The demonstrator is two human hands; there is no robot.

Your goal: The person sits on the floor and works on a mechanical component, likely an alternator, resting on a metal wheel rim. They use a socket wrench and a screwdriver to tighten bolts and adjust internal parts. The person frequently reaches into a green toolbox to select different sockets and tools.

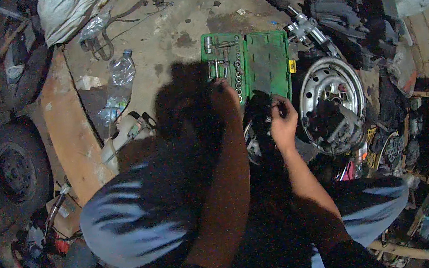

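The person's knees in grey striped trousers (127, 217) are framing the view. The right hand (283, 123) is curling its fingers around a dark, greasy metal part (260, 122) just before the knees. The left hand (224, 95) is reaching to the open green plastic socket case (262, 61); its grip is in shadow, unreadable. Beside the case a shiny steel wheel rim (330, 101) is lying.
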